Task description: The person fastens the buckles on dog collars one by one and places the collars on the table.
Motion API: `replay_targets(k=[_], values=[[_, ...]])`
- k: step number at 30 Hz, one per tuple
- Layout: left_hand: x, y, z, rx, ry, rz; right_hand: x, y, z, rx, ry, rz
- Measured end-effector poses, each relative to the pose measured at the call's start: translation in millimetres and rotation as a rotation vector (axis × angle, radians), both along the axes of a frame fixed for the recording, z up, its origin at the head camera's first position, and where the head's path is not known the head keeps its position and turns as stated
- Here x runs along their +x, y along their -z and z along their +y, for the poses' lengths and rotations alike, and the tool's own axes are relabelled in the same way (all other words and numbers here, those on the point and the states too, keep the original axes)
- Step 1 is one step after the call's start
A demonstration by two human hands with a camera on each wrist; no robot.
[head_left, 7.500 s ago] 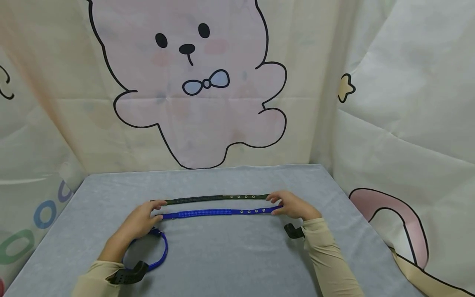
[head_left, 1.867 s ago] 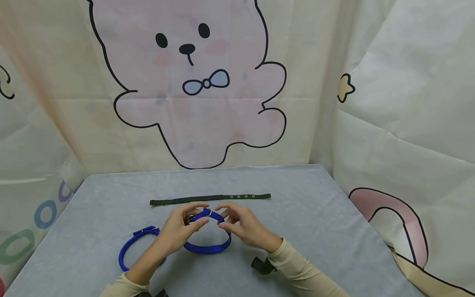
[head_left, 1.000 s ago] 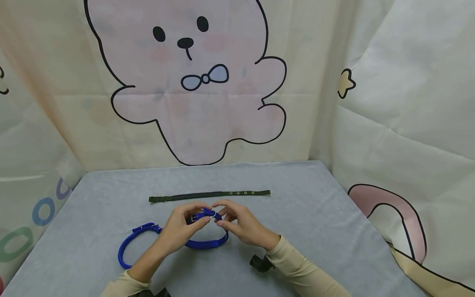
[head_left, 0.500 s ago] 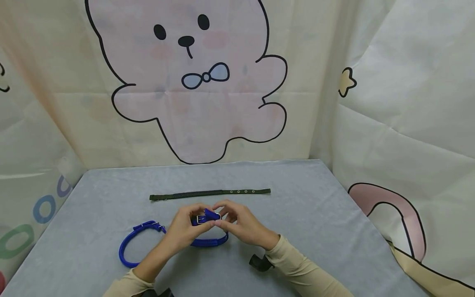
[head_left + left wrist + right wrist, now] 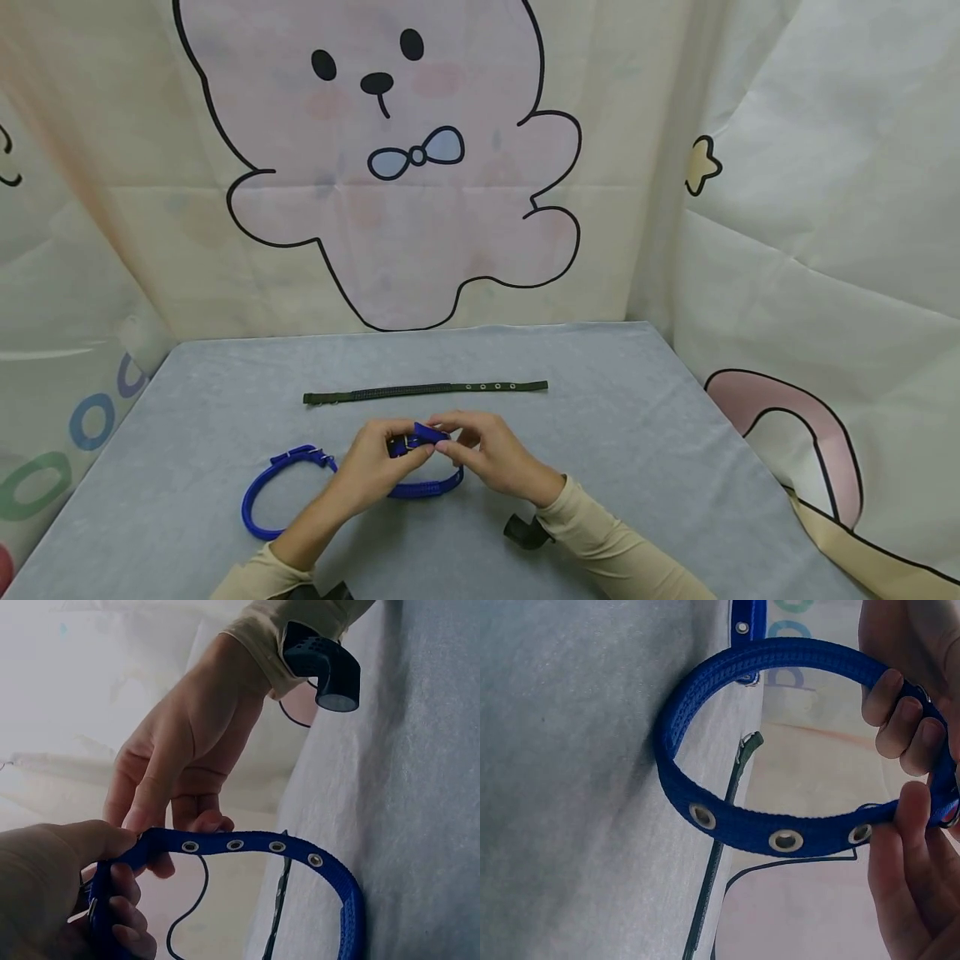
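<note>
Both hands hold a blue collar (image 5: 423, 490), bent into a loop above the table's middle. My left hand (image 5: 363, 467) pinches the metal buckle (image 5: 403, 443) end between thumb and fingers. At the same spot my right hand (image 5: 495, 454) pinches the strap where it passes the buckle, and the thumb tips nearly meet. A short strap end (image 5: 429, 432) sticks up by the buckle. Metal eyelets line the band (image 5: 742, 829) in the right wrist view, and the padded part hangs low. Fingers hide part of the buckle.
A second blue collar (image 5: 255, 500), buckled into a ring, lies left, partly behind the left forearm. A dark green collar (image 5: 401, 391) lies flat and straight beyond the hands. Grey cloth covers the table (image 5: 600, 400); printed curtains (image 5: 810, 250) stand around it.
The blue collar, earlier stretched straight beside the green one, has been lifted nearer and curled into a loop. Over the last second the hands drew together and the strap end turned up at the buckle.
</note>
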State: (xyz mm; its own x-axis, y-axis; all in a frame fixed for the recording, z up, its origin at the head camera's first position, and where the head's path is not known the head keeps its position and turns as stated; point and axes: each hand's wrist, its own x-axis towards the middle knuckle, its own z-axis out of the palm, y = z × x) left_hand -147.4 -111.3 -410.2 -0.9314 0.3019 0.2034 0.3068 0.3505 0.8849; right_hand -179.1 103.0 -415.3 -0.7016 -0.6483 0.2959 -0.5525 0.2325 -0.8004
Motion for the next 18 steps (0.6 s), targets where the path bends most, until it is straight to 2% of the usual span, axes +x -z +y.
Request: replay_targets(k=[9,12,18], values=[[-2.4,1.8,3.7,0.054,-0.098,-0.058,7.4,0.3,-4.5,-0.058,0.092,0.136],[-2.7,2.7,4.3,0.074,-0.112,-0.074,7.9,0.0,-4.9,-0.071,0.104,0.135],[-0.5,3.4,4.5,0.097,-0.154,-0.085,3.8,1.8,-3.4,-0.072,0.059,0.073]])
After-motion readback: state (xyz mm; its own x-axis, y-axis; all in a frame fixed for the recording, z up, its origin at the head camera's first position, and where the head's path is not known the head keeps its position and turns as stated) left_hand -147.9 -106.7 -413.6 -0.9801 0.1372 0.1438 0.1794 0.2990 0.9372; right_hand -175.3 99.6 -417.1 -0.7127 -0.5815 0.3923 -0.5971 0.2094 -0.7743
